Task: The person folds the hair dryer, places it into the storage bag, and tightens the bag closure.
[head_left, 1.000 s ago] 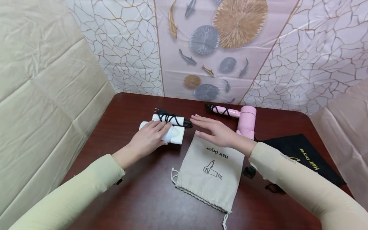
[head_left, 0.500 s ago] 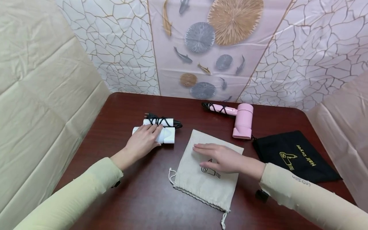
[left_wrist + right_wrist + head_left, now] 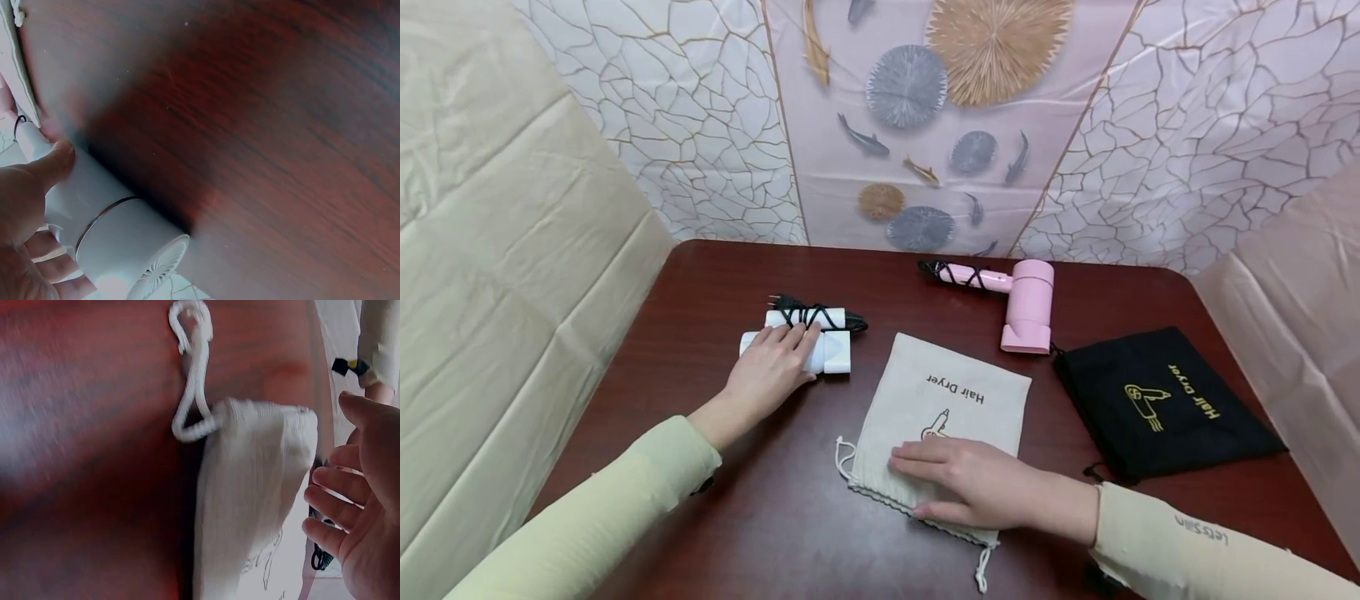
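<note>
My left hand [image 3: 769, 367] lies over a white hair dryer [image 3: 837, 353] at the left of the table. In the left wrist view, my thumb is on one side of its barrel [image 3: 131, 240] and my fingers are on the other. A black cord is wound round the dryer's white handle [image 3: 823, 318]. Over the drawstring end of a cream cloth bag [image 3: 955, 371], my right hand [image 3: 973, 483] has its fingers extended, with nothing in them. Whether it touches the cloth I cannot tell. The bag lies flat, printed "Hair Dryer", with white cords [image 3: 195, 381].
A pink hair dryer [image 3: 1028, 304], its cord wrapped round the handle, lies at the back right. Beside it is a black drawstring bag [image 3: 1210, 417] with yellow print. The dark red table [image 3: 730, 533] meets fabric-covered walls at the back and sides.
My right hand has come down toward me, from the cream bag's far end to its drawstring end. My left hand stays on the white hair dryer, while the head view has shifted slightly.
</note>
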`<state>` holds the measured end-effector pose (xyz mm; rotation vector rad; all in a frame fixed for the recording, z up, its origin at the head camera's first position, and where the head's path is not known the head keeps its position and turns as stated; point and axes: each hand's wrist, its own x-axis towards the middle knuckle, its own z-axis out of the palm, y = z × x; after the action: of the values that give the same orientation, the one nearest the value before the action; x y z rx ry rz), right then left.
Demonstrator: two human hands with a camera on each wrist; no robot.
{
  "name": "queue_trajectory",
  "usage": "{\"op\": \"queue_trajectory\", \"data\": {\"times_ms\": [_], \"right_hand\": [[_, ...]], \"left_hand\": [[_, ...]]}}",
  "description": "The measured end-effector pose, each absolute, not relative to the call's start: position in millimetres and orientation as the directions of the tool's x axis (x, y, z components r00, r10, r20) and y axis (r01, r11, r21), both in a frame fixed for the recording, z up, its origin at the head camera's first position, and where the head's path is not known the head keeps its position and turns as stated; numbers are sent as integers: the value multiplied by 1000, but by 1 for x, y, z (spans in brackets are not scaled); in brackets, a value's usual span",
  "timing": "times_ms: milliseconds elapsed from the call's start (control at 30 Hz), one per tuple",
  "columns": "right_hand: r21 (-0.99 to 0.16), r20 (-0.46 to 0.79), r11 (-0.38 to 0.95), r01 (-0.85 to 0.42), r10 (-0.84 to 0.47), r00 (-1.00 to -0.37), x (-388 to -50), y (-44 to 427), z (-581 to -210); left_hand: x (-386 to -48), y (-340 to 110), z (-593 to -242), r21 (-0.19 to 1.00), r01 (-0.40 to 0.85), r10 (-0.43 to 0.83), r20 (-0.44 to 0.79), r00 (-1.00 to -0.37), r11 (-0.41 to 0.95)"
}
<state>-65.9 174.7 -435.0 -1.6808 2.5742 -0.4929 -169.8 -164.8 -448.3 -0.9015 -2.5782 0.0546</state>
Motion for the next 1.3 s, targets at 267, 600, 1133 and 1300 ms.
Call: {"op": "queue_trajectory", "data": {"times_ms": [267, 600, 1133, 1300], "right_hand": [[-163, 120, 375, -913, -911, -395, -53, 176, -443], [-40, 113, 340, -940, -933, -342, -57, 183, -451], [60, 247, 270, -961, -937, -248, -68, 187, -440], [27, 253, 237, -971, -942, -223, -73, 189, -439]], "left_hand": [[-174, -165, -448, -156, 590, 603, 350, -717, 792], [-177, -168, -445, -137, 617, 623, 336, -707, 775], [-168, -205, -443, -113, 667, 666, 298, -684, 736], [-170, -223, -444, -114, 691, 692, 265, -671, 714]]}}
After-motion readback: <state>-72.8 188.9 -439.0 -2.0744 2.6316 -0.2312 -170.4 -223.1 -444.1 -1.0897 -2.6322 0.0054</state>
